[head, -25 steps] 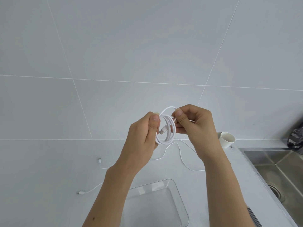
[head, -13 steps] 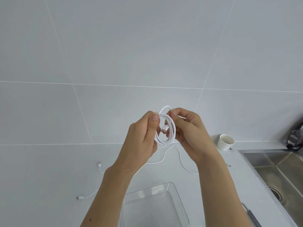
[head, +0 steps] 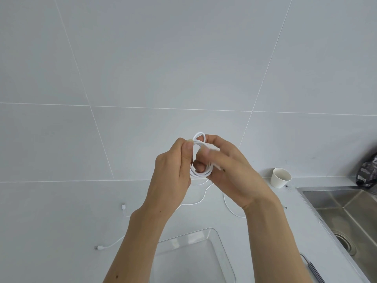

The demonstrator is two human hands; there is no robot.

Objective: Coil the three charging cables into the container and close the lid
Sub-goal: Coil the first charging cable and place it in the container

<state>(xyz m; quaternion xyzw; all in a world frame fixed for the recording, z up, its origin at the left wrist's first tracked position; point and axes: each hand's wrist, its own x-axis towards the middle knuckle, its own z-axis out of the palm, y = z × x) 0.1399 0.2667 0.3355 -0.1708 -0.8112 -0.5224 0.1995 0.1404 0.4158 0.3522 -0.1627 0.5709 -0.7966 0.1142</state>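
The coil [head: 201, 175] is held above the desk [head: 61, 221]: left hand [head: 173, 170] pinching its top, right hand [head: 230, 174] curled round its loops. Pinch firmly so no loop springs, then lower it into the near container [head: 223, 250].

Hands cover most of the coiled cable [head: 201, 175]

The left hand [head: 173, 172] hides the coil's left side behind thumb and fingers. The right hand [head: 230, 174] covers its right side, and its fingers [head: 212, 152] are smeared by blur, so where each fingertip sits cannot be read. The loose cables [head: 202, 198] on the tabletop [head: 61, 221] pass behind both wrists, and their plugs [head: 123, 206] are too small to tell the type. The clear container [head: 222, 249] is cut by the lower edge and crossed by the forearms. The sink [head: 336, 201] and a dark bag [head: 367, 173] are cut by the right edge.
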